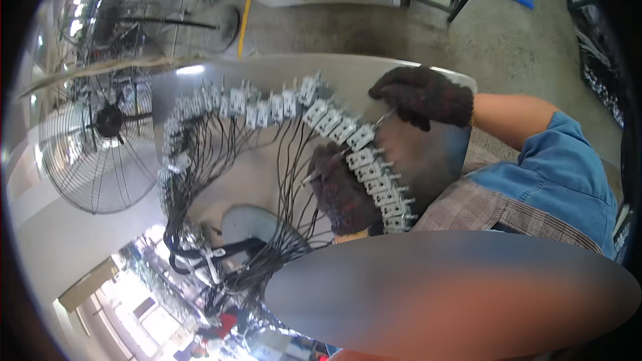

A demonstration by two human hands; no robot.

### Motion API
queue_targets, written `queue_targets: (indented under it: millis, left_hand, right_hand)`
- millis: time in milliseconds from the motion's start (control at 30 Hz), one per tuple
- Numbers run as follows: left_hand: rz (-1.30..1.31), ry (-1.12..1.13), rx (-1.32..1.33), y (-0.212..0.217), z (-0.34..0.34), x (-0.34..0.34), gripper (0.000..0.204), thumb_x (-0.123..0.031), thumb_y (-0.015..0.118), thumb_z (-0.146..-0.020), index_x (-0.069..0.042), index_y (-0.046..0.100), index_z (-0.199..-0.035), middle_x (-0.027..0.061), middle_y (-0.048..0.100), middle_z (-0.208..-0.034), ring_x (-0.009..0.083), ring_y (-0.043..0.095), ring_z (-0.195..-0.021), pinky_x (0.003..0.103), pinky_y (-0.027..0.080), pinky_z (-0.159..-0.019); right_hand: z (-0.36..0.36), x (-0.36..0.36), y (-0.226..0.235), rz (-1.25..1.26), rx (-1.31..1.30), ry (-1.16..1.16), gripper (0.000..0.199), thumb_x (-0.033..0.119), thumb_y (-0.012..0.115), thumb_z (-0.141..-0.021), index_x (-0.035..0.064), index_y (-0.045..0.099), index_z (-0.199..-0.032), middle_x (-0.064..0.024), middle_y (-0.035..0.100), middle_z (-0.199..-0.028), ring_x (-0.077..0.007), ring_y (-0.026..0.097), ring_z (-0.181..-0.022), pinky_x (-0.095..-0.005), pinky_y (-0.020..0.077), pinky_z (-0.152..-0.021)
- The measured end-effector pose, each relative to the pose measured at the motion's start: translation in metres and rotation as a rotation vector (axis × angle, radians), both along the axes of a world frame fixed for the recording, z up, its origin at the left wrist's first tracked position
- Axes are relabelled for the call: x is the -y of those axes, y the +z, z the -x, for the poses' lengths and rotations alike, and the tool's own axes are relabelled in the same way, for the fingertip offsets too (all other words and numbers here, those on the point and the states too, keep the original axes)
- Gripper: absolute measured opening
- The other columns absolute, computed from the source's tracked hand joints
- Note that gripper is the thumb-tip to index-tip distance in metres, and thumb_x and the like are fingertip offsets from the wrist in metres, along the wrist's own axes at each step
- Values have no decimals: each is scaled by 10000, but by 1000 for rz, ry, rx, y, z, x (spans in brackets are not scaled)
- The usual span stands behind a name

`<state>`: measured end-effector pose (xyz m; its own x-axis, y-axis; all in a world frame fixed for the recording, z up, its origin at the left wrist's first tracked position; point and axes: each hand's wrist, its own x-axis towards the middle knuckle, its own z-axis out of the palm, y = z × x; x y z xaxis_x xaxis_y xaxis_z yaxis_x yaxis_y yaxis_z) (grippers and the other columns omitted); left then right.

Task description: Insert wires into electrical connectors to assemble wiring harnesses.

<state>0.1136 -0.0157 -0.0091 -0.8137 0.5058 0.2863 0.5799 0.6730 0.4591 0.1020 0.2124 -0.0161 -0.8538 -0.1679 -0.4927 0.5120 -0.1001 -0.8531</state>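
Left hand (pixel 342 190), gloved, pinching a thin metal tool (pixel 314 175) beside the row of white sockets (pixel 374 174). Right hand (pixel 421 97), gloved, gripping another tool (pixel 382 119) above that row.

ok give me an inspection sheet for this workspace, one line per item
surface: a grey metal table with a curved edge, seen from above
job's things: a long arc of small white terminal blocks runs across the table, each with black wires attached
clutter: nothing seen
hands: both in dark knit gloves; left hand holds a thin metal tool at the row of blocks; right hand grips another thin metal tool near the same row
cables: the black wires gather into a bundle at the lower left
surroundings: wire fan guards to the left, concrete floor beyond the table
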Motion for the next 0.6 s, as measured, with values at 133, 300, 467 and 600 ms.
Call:
queue_targets:
  millis: [133,300,467,600]
  left_hand:
    - [-700,167,721,-5,-11,8,206,-150,399,-953,-17,454,-1100,102,542,-1038,215,527,-1037,306,458,-890]
    - [-1205,319,1053,7,-16,3,290,-118,318,-963,7,385,-1216,130,462,-1208,222,481,-1156,301,432,-964]
    - [-1003,407,893,0,-15,3,287,-103,326,-943,8,413,-1192,154,460,-1222,261,486,-1150,341,416,-979]
    - [-391,226,324,-12,-16,5,333,-161,328,-969,-8,400,-1257,148,494,-1205,243,499,-1135,333,439,-956]
  right_hand:
    - [2,5,7,-16,-11,69,265,244,525,-926,59,595,-1104,-45,563,-688,-94,542,-535,-242,465,-440]
    - [2,2,3,67,-55,80,285,233,540,-916,61,568,-1141,-47,570,-694,-103,550,-531,-248,474,-444]
    - [4,5,6,74,-14,68,274,221,525,-927,63,563,-1147,-38,559,-692,-99,548,-540,-248,470,-440]
    - [2,5,-3,48,-24,-7,294,259,559,-915,75,574,-1144,-35,561,-703,-107,528,-508,-255,459,-426]
